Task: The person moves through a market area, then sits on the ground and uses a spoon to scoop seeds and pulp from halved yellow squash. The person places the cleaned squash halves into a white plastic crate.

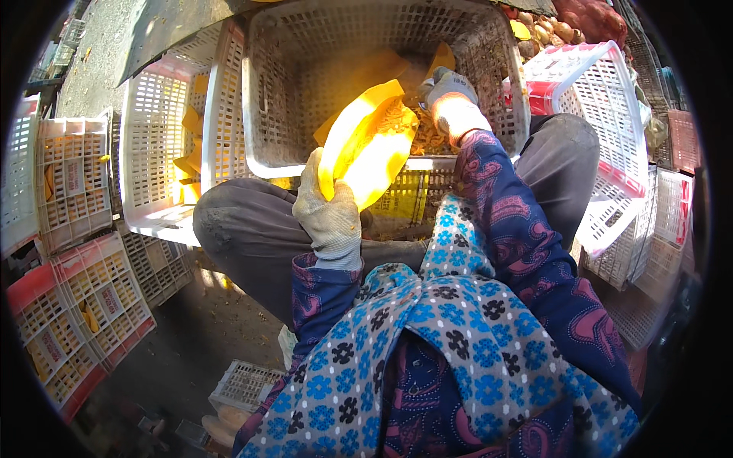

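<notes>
A long, curved piece of pumpkin [366, 145], bright yellow-orange with a hollowed inner face, is tilted up over the near rim of a grimy white plastic crate [385, 27]. My left hand [328, 214], in a pale knit work glove, is closed around its lower end. Just right of the piece's upper end, inside the crate, my right hand [456, 107] wears a grey and white glove with its fingers curled. What those fingers hold, if anything, is hidden. Stringy orange pumpkin pulp [429, 137] lies below it, and more pumpkin pieces [382, 67] rest farther back.
To the left, a white crate [141, 145] contains yellow pumpkin pieces [189, 156]. A red and white crate [603, 84] stands tilted on the right. Several more crates [99, 294] are stacked at lower left. Onions [551, 29] and a red mesh sack [592, 19] lie at far right.
</notes>
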Tool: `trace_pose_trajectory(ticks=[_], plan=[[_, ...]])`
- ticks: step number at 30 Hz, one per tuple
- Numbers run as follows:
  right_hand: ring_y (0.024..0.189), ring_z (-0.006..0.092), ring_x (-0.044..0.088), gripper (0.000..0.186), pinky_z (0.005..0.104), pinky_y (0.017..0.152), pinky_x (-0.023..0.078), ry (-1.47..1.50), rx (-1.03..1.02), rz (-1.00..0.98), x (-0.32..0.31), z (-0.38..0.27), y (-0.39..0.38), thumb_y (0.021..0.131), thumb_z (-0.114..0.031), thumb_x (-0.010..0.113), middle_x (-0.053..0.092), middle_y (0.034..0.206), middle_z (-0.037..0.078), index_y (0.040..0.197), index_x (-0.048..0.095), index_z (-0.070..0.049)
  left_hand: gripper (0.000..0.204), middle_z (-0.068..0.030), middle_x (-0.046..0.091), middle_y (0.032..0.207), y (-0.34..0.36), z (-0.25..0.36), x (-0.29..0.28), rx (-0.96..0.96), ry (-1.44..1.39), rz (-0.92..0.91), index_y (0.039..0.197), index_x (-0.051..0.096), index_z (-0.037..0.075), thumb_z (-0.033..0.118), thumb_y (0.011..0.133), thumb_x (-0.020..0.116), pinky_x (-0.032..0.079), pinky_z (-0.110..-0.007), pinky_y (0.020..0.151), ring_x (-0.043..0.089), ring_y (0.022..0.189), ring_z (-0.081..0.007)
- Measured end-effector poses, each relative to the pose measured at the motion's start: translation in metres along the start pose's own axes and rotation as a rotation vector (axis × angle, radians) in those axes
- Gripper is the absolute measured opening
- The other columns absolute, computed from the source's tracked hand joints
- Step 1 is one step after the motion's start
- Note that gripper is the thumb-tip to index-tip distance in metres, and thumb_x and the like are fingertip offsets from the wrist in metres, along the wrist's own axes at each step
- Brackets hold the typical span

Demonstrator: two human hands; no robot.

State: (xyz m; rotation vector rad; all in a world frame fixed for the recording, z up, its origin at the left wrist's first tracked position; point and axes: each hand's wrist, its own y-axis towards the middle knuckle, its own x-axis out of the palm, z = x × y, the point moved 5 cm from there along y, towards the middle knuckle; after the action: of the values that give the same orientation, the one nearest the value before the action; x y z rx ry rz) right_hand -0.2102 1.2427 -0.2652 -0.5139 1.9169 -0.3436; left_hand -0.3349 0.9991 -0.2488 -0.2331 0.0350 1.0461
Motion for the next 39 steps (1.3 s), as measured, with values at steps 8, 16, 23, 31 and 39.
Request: trace_pose_trajectory(ticks=[8,16,23,31,39], plan=[[0.105,0.0341,0.061,0.038,0.0355,0.092,0.046,-0.009,-0.349,-0.249,0.047,-0.033,-0.036,0.085,-0.029,0.065,0.063,0.116,0.019,0.114,0.063,-0.004,0.041,-0.0127,0.066,0.096,0.003,0.019,0.009,0.177,0.251,0.009,0.112,0.06,0.003,-0.009,0.074,0.05,0.052,-0.029,0.081,0.066,0.09,-0.0199],[0.102,0.0319,0.063,0.04,0.036,0.085,0.049,0.054,0.073,0.131,-0.002,0.037,0.036,0.085,-0.026,0.067,0.065,0.113,0.018,0.117,0.061,-0.002,0.042,-0.0152,0.066,0.103,0.002,0.016,0.003,0.062,-0.035,-0.032,0.117,0.059,-0.003,-0.008,0.076,0.054,0.05,-0.028,0.086,0.064,0.097,-0.0195],[0.09,0.0275,0.065,0.03,0.0338,0.079,0.049,0.088,-0.419,-0.129,0.032,-0.035,-0.027,0.079,-0.021,0.072,0.068,0.1,0.016,0.102,0.066,-0.004,0.045,-0.0169,0.067,0.104,0.003,0.024,0.006,0.266,0.279,-0.011,0.119,0.058,-0.001,-0.008,0.074,0.054,0.051,-0.031,0.085,0.065,0.097,-0.0233],[0.111,0.0327,0.059,0.048,0.0364,0.095,0.045,0.057,0.015,-0.065,0.04,0.023,0.031,0.08,-0.033,0.072,0.063,0.12,0.014,0.121,0.061,-0.009,0.052,-0.019,0.066,0.1,0.008,0.015,0.02,0.243,0.325,-0.097,0.124,0.054,0.006,-0.004,0.073,0.057,0.053,-0.033,0.08,0.068,0.089,-0.0273],[0.08,0.0228,0.063,0.029,0.0341,0.072,0.048,0.298,-0.078,0.318,0.013,0.053,0.035,0.082,-0.021,0.069,0.068,0.093,0.016,0.1,0.064,0.001,0.05,-0.0194,0.065,0.111,0.002,0.007,-0.005,0.088,0.154,-0.005,0.12,0.059,-0.001,-0.011,0.071,0.056,0.052,-0.031,0.086,0.066,0.099,-0.0258]])
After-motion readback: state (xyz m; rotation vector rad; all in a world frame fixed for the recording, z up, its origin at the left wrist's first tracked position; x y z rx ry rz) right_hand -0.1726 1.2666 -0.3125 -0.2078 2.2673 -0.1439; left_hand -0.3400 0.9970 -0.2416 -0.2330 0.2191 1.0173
